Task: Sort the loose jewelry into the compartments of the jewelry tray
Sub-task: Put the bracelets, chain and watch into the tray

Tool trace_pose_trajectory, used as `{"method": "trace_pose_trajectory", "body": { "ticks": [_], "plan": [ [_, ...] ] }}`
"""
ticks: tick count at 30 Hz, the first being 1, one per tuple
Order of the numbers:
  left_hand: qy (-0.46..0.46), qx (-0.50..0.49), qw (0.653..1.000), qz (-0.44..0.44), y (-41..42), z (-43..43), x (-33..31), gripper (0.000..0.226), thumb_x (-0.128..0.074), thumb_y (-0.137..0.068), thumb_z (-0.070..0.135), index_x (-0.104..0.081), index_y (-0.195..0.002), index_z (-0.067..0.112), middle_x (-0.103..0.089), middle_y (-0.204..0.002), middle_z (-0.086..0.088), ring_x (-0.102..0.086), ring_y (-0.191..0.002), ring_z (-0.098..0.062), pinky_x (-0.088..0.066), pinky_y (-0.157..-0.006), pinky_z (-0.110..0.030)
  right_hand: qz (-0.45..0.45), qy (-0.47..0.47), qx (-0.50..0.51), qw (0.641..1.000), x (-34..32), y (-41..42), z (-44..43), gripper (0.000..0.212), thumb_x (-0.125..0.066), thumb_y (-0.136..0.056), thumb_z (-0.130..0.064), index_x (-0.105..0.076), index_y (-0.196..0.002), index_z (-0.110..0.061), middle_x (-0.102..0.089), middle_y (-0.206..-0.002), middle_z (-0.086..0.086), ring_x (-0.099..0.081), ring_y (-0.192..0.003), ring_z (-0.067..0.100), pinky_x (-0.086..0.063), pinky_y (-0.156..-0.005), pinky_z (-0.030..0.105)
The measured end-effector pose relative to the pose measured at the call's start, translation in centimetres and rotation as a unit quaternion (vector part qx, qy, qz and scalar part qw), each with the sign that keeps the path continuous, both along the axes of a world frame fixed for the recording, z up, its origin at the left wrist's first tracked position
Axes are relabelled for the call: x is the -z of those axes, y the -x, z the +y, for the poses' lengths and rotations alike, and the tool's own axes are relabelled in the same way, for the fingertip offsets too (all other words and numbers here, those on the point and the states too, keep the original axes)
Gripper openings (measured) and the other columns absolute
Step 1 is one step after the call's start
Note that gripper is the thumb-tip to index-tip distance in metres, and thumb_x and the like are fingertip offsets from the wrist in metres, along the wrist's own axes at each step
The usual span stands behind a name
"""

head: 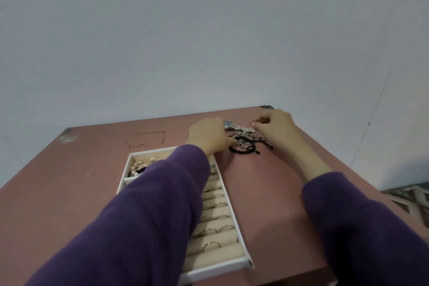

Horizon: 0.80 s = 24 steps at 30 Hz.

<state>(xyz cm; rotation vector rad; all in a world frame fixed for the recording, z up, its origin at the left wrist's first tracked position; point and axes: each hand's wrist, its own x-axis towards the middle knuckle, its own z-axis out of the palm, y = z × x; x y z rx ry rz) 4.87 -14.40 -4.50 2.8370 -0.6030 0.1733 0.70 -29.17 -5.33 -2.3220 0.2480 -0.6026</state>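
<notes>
Tray (220, 272) is holding rings (210, 245) in roll slots and gold pieces (144, 162) in the far-left compartment. Right hand (275, 127) is pinching the watch (228, 124) band. Left hand (206, 134) grip: can't tell.

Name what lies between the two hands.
Head view: a silver watch, tangled metal chains and a black beaded bracelet, between the left hand and right hand.

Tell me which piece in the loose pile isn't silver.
The black beaded bracelet, at the pile's near edge; the metal-band wristwatch and chain-link bracelets behind it are all silver.
</notes>
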Motion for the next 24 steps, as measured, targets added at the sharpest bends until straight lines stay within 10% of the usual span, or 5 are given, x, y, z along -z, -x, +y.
{"method": "trace_pose_trajectory", "body": {
  "ticks": [24],
  "plan": [
    [0.206, 0.006, 0.979, -0.008, 1.9, 10.7, -3.9, 0.011, -0.055, -0.09, 0.023, -0.061, -0.087, 0.014, -0.062, -0.078, 0.001, -0.049, -0.063, -0.005, -0.032, -0.054, -0.017, -0.056, 0.001, -0.091, 0.994, 0.4, 0.3, 4.8, 0.019, -0.056, -0.086, -0.012, -0.073, -0.089, -0.017, -0.068, -0.078, -0.005, -0.059, -0.07, 0.008, -0.044, -0.064, 0.012]
  ]
}}
